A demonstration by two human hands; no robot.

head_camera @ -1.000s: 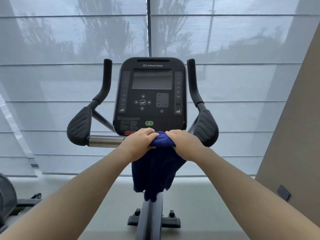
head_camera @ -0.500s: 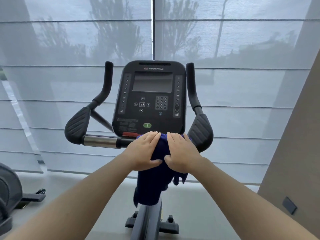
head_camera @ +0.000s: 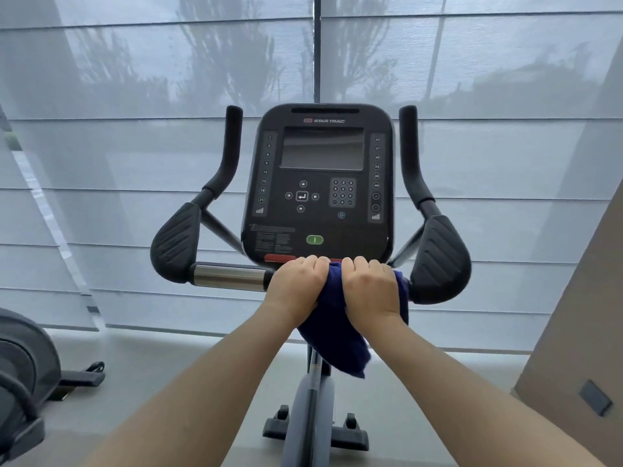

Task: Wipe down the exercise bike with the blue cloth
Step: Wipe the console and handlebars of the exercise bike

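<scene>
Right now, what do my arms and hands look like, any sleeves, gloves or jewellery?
Left forearm and right forearm are bare to the frame edge, no sleeves. Left hand and right hand wear no gloves; no watch or band at either wrist, no rings visible on the fingers.

Bike console (head_camera: pixel 317 203) reads STAR TRAC; nos. 1–21 left col., 24–40 right, plus num keypad (head_camera: pixel 343 193).

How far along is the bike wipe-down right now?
Done: nothing I can confirm; no surface shows wipe marks. In hand: left hand and right hand both grip the blue cloth over the handlebar, just below the console. Left, likely: the handlebar's bare chrome stretch, elbow pads, upright grips, console and frame.
</scene>
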